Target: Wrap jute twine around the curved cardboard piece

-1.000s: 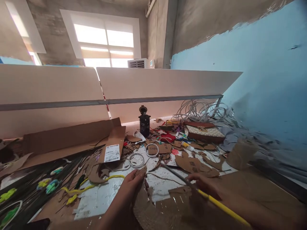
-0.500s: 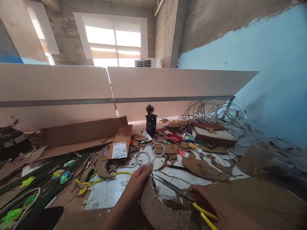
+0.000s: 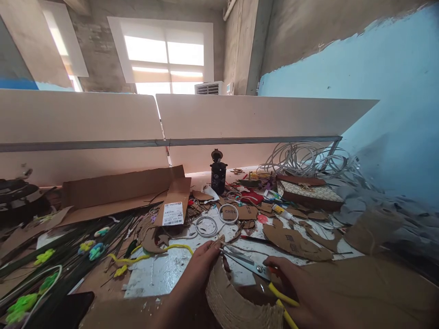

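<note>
My left hand (image 3: 200,265) is closed around the upper end of a curved cardboard piece wrapped in brown twine (image 3: 233,297). The piece bends down and to the right in front of me. In my right hand (image 3: 291,283) is a pair of scissors (image 3: 252,265) with yellow handles. The blades point left, slightly apart, and their tips reach the wrapped end beside my left fingers. A strand of cord runs rightward from that end. Whether the blades touch the twine I cannot tell.
Cardboard cut-outs (image 3: 295,242), two rings (image 3: 228,214) and a black bottle (image 3: 218,176) stand or lie ahead. A folded carton (image 3: 120,192) and yellow yarn (image 3: 178,247) are left. A patterned handbag (image 3: 310,189) and coiled tubing (image 3: 302,157) sit at back right.
The scissors have moved closer to the wrapped end, their tips now at my left fingers. My right hand has shifted slightly left and up. The view has moved slightly.
</note>
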The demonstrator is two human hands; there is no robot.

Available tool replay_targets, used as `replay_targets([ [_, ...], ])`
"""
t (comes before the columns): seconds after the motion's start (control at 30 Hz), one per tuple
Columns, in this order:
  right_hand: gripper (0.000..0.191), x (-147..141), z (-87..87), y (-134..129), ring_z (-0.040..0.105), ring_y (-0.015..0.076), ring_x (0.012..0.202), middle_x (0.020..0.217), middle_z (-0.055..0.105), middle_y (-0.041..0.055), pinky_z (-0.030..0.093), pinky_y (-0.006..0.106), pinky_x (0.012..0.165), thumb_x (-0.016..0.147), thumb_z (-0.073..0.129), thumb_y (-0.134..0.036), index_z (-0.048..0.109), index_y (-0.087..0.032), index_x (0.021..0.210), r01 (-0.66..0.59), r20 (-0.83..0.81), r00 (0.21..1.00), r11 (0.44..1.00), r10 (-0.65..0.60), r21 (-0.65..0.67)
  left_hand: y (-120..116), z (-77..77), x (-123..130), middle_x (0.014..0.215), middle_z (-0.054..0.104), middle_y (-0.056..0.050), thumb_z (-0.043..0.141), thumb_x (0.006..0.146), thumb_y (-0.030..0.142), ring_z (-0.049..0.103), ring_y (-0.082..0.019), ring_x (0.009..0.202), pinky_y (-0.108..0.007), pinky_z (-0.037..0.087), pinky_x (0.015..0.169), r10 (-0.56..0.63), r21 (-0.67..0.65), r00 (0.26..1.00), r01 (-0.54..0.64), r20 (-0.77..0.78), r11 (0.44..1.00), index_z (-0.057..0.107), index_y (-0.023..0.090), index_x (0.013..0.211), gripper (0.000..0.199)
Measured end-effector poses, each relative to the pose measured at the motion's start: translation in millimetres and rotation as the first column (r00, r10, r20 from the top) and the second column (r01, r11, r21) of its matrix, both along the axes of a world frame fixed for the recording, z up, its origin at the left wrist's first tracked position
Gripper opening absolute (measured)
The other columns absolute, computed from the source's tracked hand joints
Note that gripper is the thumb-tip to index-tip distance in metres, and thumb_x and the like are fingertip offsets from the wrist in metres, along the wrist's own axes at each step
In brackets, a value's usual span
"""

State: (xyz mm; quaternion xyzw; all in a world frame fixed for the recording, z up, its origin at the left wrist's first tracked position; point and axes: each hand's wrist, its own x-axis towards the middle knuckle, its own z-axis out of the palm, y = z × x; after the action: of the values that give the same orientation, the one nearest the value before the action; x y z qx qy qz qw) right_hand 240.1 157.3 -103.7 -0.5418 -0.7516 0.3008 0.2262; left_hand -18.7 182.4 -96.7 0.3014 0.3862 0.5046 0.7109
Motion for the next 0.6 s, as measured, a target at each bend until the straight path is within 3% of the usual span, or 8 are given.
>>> replay_targets([
  [0.27, 0.048, -2.5, -10.4, 3.7, 0.066, 0.0304, 0.101, 0.116, 0.071, 0.0106, 0.052, 0.037, 0.087, 0.076, 0.072, -0.037, 0.066, -0.026, 0.122, 0.011, -0.045, 0.999, 0.999, -0.010, 0.036, 0.3, -3.3, -3.1, 0.059, 0.068, -0.002, 0.076, 0.082, 0.043, 0.063, -0.015, 0.048, -0.025, 0.050, 0.053, -0.063, 0.028, 0.997, 0.062, 0.037, 0.998, 0.065, 0.016, 0.085, 0.030],
  [0.47, 0.052, -3.4, -19.1, 4.6, 0.066, 0.0307, 0.105, 0.119, 0.072, 0.0107, 0.052, 0.038, 0.090, 0.077, 0.071, -0.033, 0.065, -0.025, 0.127, -0.003, -0.149, 0.989, 1.000, 0.006, 0.019, 2.1, -10.8, 0.5, 0.055, 0.066, -0.002, 0.075, 0.082, 0.039, 0.060, -0.014, 0.044, -0.025, 0.048, 0.051, -0.015, 0.038, 0.999, 0.013, 0.044, 0.999, 0.063, 0.016, 0.083, 0.026],
  [0.6, 0.052, -1.0, -25.6, 5.3, 0.067, 0.0310, 0.104, 0.118, 0.072, 0.0103, 0.052, 0.039, 0.089, 0.075, 0.070, -0.029, 0.066, -0.026, 0.127, 0.018, -0.128, 0.992, 1.000, -0.015, 0.024, 2.1, -11.2, 3.8, 0.053, 0.066, -0.002, 0.077, 0.080, 0.040, 0.058, -0.014, 0.040, -0.024, 0.045, 0.046, 0.005, 0.031, 0.999, -0.006, 0.044, 1.000, 0.062, 0.017, 0.078, 0.027],
])
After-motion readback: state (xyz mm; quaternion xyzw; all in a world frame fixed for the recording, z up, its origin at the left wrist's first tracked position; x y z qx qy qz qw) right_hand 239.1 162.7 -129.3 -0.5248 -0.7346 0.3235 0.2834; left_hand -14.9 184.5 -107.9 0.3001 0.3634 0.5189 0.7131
